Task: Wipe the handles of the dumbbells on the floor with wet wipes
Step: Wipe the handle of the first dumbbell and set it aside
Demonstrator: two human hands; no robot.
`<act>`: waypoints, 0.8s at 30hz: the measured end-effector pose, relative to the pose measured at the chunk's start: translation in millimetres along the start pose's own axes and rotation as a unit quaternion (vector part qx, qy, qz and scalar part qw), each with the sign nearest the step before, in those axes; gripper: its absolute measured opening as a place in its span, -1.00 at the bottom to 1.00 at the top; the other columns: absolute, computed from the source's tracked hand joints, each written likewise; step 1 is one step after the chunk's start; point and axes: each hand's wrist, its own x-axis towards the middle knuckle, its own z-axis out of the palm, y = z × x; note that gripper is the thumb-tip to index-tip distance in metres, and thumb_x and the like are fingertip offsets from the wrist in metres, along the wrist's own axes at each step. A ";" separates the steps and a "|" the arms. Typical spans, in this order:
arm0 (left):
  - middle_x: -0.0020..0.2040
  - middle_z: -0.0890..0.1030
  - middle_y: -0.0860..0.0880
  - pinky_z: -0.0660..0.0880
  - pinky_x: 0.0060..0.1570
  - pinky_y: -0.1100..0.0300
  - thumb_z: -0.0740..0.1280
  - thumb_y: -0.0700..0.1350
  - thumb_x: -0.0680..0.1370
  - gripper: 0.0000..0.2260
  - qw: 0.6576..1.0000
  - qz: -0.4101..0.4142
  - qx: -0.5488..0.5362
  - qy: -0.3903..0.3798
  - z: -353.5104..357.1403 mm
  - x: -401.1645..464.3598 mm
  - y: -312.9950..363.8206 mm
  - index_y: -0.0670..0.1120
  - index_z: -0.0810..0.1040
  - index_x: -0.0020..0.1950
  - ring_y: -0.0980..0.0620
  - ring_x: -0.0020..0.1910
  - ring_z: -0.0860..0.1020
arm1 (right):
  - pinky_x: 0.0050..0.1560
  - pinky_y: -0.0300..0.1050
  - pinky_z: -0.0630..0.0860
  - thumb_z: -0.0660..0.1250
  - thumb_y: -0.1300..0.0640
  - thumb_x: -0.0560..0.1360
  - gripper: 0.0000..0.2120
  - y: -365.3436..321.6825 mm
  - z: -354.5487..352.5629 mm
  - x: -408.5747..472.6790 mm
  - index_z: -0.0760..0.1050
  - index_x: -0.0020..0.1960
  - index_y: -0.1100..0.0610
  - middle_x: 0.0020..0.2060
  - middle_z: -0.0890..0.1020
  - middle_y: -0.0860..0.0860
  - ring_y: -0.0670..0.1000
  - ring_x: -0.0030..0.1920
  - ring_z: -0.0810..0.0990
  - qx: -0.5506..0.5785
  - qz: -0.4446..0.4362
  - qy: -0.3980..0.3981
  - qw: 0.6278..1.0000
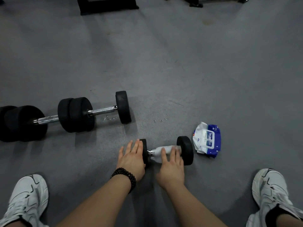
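Observation:
A small black dumbbell [186,149] lies on the grey floor just in front of me. A white wet wipe [161,150] is draped round its metal handle. My right hand [172,167] lies on the wipe with straight fingers pressing it onto the handle. Flat against the dumbbell's left weight rests my left hand [132,158], fingers straight, a dark bead bracelet on its wrist. A larger dumbbell [101,110] lies farther back on the left, and another large one [24,122] lies at the far left edge.
A blue and white pack of wet wipes [207,140] lies right of the small dumbbell. My white shoes [24,200] [272,194] stand at the bottom corners. Black equipment bases [106,5] sit at the top edge. Small metal bits [109,118] lie on the floor.

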 end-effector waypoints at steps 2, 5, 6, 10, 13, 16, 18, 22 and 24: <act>0.63 -0.18 0.06 -0.19 0.53 -0.09 0.24 -0.06 0.61 -0.26 1.000 -0.010 -0.014 0.008 1.7 1.9 1.7 -0.05 -0.19 0.62 -0.01 0.59 -0.19 | 0.52 0.04 -0.29 0.24 0.07 0.45 -0.14 -1.8 -2.5 2.2 -0.18 0.59 -0.13 0.57 -0.27 0.11 0.12 0.55 -0.35 -0.018 -0.063 -0.016 0.998; 0.63 -0.14 0.06 -0.15 0.53 -0.06 0.24 -0.11 0.60 -0.28 0.999 -0.017 -0.034 0.028 4.1 6.0 2.3 -0.05 -0.14 0.62 -0.01 0.60 -0.16 | 0.52 0.06 -0.30 0.21 0.06 0.47 -0.18 -0.5 -1.6 4.1 -0.18 0.59 -0.15 0.58 -0.25 0.06 0.08 0.55 -0.33 -0.029 -0.081 -0.003 0.996; 0.63 -0.13 0.06 -0.14 0.54 -0.05 0.24 -0.11 0.60 -0.28 0.998 -0.019 -0.040 0.036 5.1 6.9 2.1 -0.05 -0.13 0.62 -0.01 0.60 -0.15 | 0.52 0.07 -0.28 0.20 0.05 0.49 -0.20 -0.1 -0.2 5.1 -0.17 0.59 -0.13 0.58 -0.24 0.07 0.08 0.56 -0.32 -0.020 -0.055 0.014 0.998; 0.63 -0.12 0.07 -0.08 0.54 -0.03 0.28 -0.08 0.60 -0.28 0.997 -0.022 -0.052 0.050 10.7 7.3 0.2 -0.04 -0.11 0.62 0.01 0.60 -0.11 | 0.53 0.07 -0.24 0.22 0.00 0.51 -0.18 -6.2 6.0 7.2 -0.20 0.60 -0.04 0.57 -0.26 0.16 0.14 0.55 -0.33 0.009 0.036 0.052 0.998; 0.63 -0.09 0.06 -0.04 0.54 -0.01 0.26 -0.13 0.59 -0.29 0.996 -0.029 -0.064 0.056 10.4 9.3 3.8 -0.04 -0.08 0.62 0.01 0.60 -0.09 | 0.51 0.08 -0.30 0.25 0.03 0.49 -0.14 -9.7 13.6 8.0 -0.22 0.59 -0.09 0.53 -0.36 0.13 0.18 0.53 -0.37 -0.001 -0.032 0.033 0.999; 0.63 -0.07 0.05 0.00 0.54 0.00 0.25 -0.14 0.60 -0.33 0.996 -0.032 -0.069 0.054 6.1 14.2 6.5 -0.05 -0.05 0.62 0.00 0.60 -0.10 | 0.50 0.04 -0.28 0.30 0.04 0.43 -0.14 -1.7 16.9 9.9 -0.11 0.58 -0.16 0.54 -0.28 0.09 0.11 0.56 -0.26 -0.029 -0.111 0.075 0.991; 0.63 -0.05 0.05 0.04 0.54 0.00 0.26 -0.15 0.59 -0.33 0.996 -0.031 -0.065 0.060 4.6 15.5 5.3 -0.05 -0.02 0.61 -0.01 0.60 -0.09 | 0.51 0.02 -0.21 0.26 0.04 0.45 -0.17 3.5 14.2 11.5 -0.10 0.60 -0.10 0.59 -0.15 0.13 0.12 0.57 -0.21 -0.008 -0.057 0.104 0.993; 0.63 -0.05 0.05 0.06 0.52 0.02 0.28 -0.14 0.56 -0.31 0.994 -0.029 -0.078 0.065 6.9 13.3 6.0 -0.04 -0.02 0.60 -0.01 0.60 -0.09 | 0.50 0.06 -0.21 0.27 0.01 0.46 -0.15 -7.4 13.8 11.3 -0.14 0.60 -0.02 0.58 -0.18 0.19 0.16 0.56 -0.29 0.038 0.031 0.099 0.994; 0.63 -0.08 0.04 0.06 0.54 0.02 0.26 -0.15 0.56 -0.30 0.993 -0.028 -0.089 0.067 7.8 10.7 8.6 -0.04 -0.04 0.61 0.00 0.60 -0.11 | 0.47 0.08 -0.30 0.29 0.00 0.44 -0.17 -21.0 16.4 8.2 -0.04 0.60 -0.03 0.57 -0.14 0.23 0.19 0.54 -0.29 0.037 -0.017 0.076 0.996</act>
